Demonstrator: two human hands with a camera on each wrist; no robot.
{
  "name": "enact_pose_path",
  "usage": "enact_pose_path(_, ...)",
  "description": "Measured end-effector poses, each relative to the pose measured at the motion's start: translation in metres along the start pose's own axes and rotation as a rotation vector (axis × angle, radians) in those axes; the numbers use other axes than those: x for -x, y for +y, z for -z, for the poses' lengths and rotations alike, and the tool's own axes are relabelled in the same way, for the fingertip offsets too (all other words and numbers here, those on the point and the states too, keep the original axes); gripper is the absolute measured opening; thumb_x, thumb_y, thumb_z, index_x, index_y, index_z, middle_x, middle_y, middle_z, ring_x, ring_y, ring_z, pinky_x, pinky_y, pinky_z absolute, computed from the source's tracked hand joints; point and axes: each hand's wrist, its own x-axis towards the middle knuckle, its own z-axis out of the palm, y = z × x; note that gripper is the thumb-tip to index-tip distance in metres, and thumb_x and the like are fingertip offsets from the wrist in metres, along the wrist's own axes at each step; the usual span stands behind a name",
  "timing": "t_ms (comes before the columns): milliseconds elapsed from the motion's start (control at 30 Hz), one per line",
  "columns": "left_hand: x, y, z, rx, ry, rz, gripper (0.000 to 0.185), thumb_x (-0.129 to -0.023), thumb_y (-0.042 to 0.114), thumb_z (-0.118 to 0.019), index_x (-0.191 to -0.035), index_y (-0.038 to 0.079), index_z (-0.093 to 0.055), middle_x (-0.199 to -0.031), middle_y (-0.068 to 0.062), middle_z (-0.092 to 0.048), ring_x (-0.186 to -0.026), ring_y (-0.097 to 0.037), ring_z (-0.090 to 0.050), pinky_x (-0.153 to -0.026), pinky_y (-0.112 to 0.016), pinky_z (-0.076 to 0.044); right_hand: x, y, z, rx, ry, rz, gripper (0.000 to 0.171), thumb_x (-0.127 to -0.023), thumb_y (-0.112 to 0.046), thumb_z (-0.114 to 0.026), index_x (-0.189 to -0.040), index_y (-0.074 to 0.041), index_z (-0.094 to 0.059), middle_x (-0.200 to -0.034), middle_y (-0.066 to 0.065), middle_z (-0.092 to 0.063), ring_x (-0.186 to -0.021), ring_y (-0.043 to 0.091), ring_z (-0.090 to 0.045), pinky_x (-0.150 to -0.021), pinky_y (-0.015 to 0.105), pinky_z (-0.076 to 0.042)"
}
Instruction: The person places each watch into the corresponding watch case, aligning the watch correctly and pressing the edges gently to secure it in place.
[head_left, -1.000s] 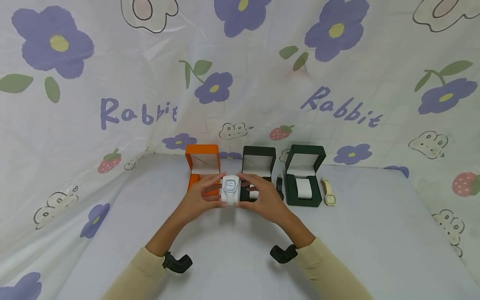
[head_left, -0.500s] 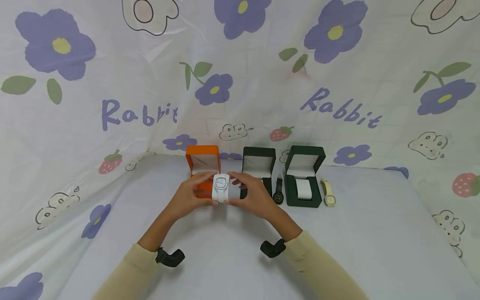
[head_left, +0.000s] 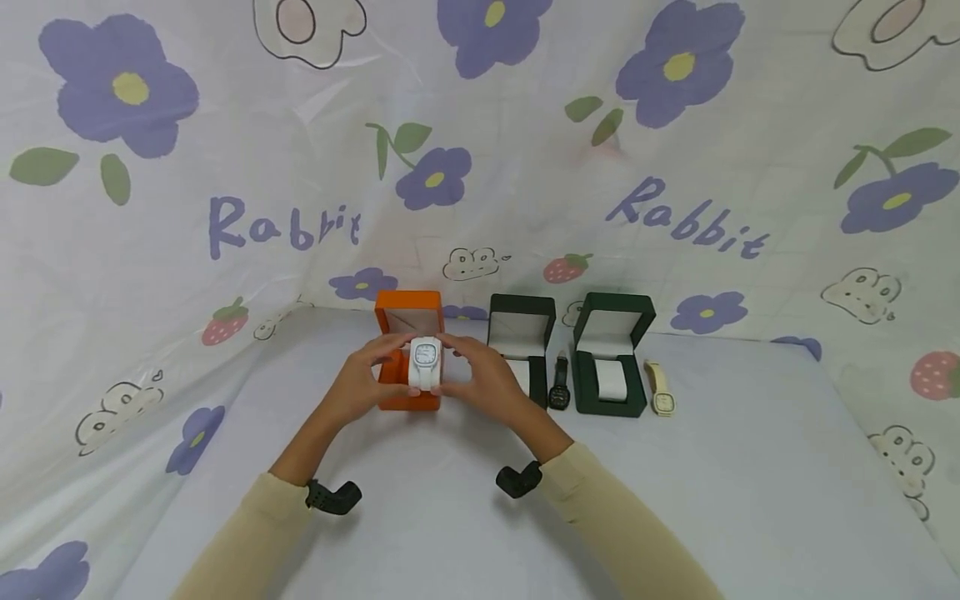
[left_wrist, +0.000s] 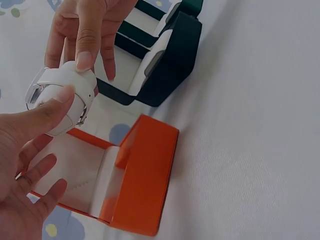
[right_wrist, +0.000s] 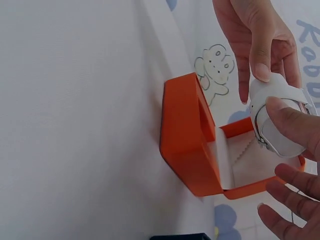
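A white watch (head_left: 426, 354) with a square-looking face is strapped round a white cushion (right_wrist: 286, 140). My left hand (head_left: 352, 387) pinches it at one end between thumb and fingers. From the other end my right hand (head_left: 483, 385) pinches it too, thumb on the near side. Both hands hold it over an open orange watch box (head_left: 408, 302), whose lid stands up at the back. In the left wrist view the box (left_wrist: 145, 180) lies below the watch, apart from it. Part of the box's inside is hidden behind the hands and the watch.
Right of the orange box stand two open dark green boxes, a middle one (head_left: 522, 305) and a right one (head_left: 617, 305), each with a white cushion. A black watch (head_left: 559, 393) lies between them. A gold watch (head_left: 662, 393) lies on the white tablecloth (head_left: 720, 467) at far right.
Both hands have carried the white watch and its cushion leftward, from in front of the gap beside the middle green box to over the orange box. The middle box's cushion has come into view.
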Motion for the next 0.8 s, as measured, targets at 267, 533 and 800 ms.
enact_pose_path(267,-0.005,-0.018,0.004,-0.009,-0.008,0.037,0.080,-0.080,0.021,-0.088,-0.150,0.011,-0.051,-0.154,-0.009,-0.048,-0.142,-0.036,-0.040,-0.110,-0.064,-0.039,-0.012,0.006,-0.016,0.014,-0.031,-0.061,0.080,-0.087,-0.026,-0.083,-0.155,-0.018,-0.043,-0.147,0.004,-0.055,-0.133,0.024,-0.052,-0.109,0.045,-0.048)
enact_pose_path(533,-0.010,-0.031,0.007,-0.012,-0.033,0.077,0.078,-0.082,0.016,-0.087,-0.151,0.013,-0.050,-0.155,-0.010,-0.047,-0.142,-0.037,-0.039,-0.111,-0.063,-0.039,-0.019,0.012,-0.031,0.022,-0.029,-0.081,0.079,-0.087,-0.030,-0.082,-0.155,-0.017,-0.044,-0.149,0.005,-0.053,-0.138,0.024,-0.048,-0.113,0.046,-0.042)
enact_pose_path(800,-0.011,-0.039,0.008,-0.038,-0.049,0.117,0.079,-0.082,0.014,-0.087,-0.152,0.016,-0.050,-0.155,-0.011,-0.046,-0.142,-0.038,-0.039,-0.112,-0.060,-0.040,-0.024,0.016,-0.039,0.026,-0.048,-0.107,0.079,-0.088,-0.031,-0.081,-0.155,-0.018,-0.044,-0.148,0.007,-0.054,-0.136,0.026,-0.049,-0.113,0.047,-0.043)
